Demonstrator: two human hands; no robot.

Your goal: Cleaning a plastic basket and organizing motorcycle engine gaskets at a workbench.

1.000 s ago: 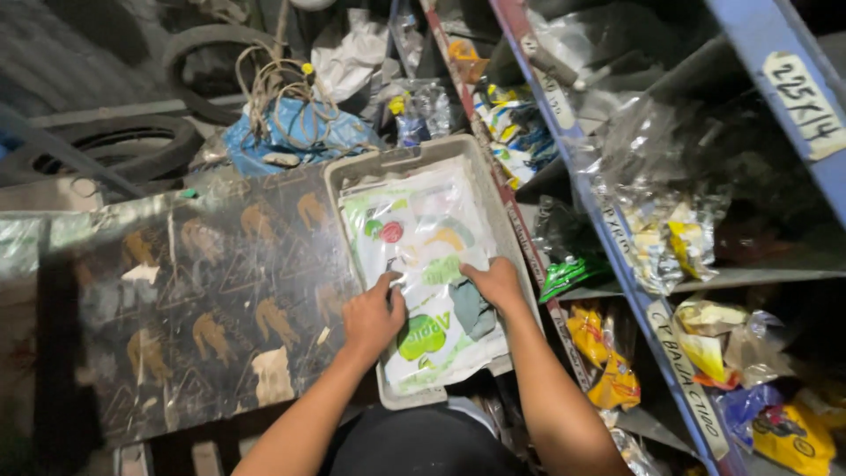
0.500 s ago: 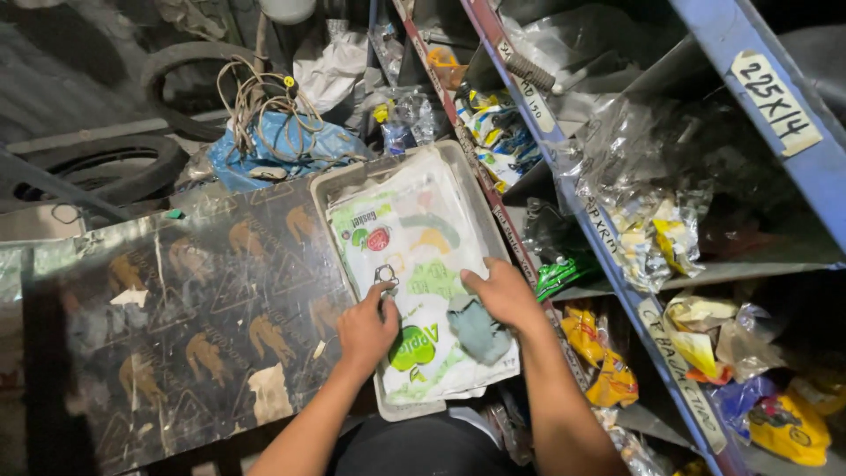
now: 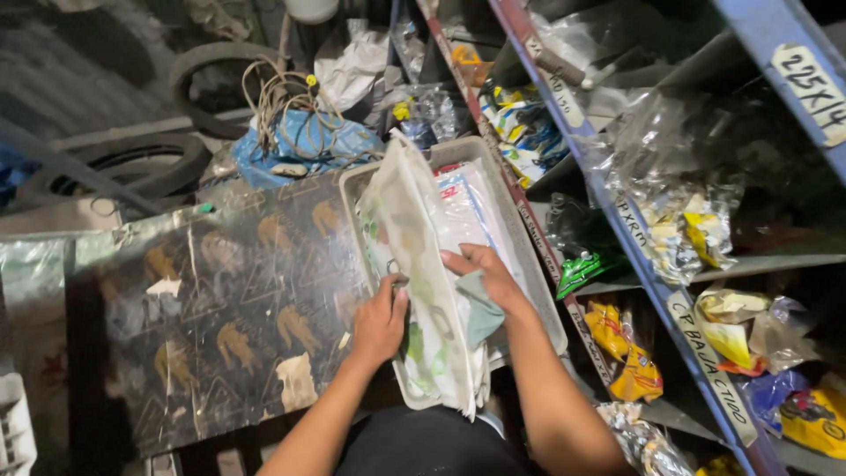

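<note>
A grey plastic tray (image 3: 529,256) sits in front of me, filled with flat plastic packets. A stack of white and green printed packets (image 3: 414,264) stands tipped up on edge inside it. My left hand (image 3: 381,319) grips the left face of that stack near its lower end. My right hand (image 3: 483,275) reaches in behind the stack, with its fingers on the packets lying flat beneath and beside a grey-green cloth (image 3: 480,313).
A dark patterned sheet (image 3: 220,317) wrapped in clear film lies left of the tray. A blue metal rack (image 3: 652,291) on the right holds bagged parts. Behind the tray are a blue bag with coiled cord (image 3: 300,141) and tyres (image 3: 132,167).
The packets lay flat in the tray with both hands on top. Now the upper stack is lifted up on edge to the left, exposing more packets underneath.
</note>
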